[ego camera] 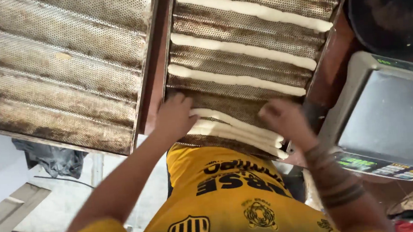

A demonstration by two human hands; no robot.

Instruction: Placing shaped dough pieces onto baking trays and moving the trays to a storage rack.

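Pale long dough strips (239, 128) lie in the perforated, grooved metal tray (241, 64); left hand (174, 116) and right hand (285, 119) press flat, fingers spread, on the nearest ones.

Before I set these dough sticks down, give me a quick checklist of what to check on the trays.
1. Left hand on the dough sticks: ok.
2. Right hand on the other end: ok.
3. Free groove nearest the hands in the right tray: ok.
4. Laid sticks kept apart in their grooves: ok.
5. Left tray free of dough: not ok, small scraps.
6. How many sticks are held: cannot tell.
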